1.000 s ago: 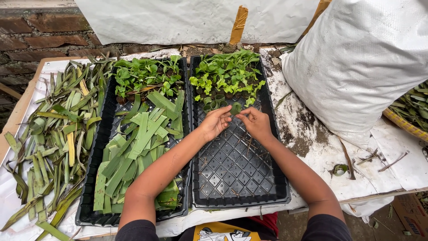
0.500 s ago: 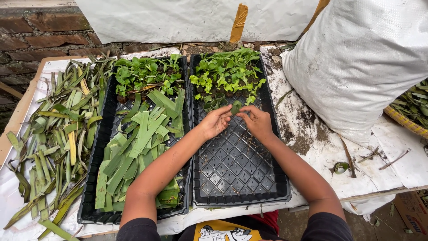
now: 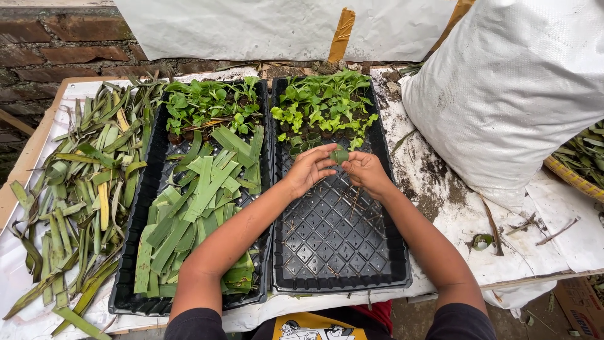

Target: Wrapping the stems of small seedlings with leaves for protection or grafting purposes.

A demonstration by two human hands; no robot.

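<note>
both hands, left hand [image 3: 308,169] and right hand [image 3: 367,172], hold a pinching grip on a small green leaf roll [image 3: 339,155], curled like a cup, above the black tray [image 3: 340,252]; seedlings [image 3: 324,104] fill its far end, on a white-covered counter [image 3: 453,208] outdoors by a brick wall [image 3: 56,53].

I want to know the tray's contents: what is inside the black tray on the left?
The left black tray holds cut green leaf strips piled in front and small seedlings at the far end. The strips cover most of the tray's floor, so anything beneath them is hidden.
</note>
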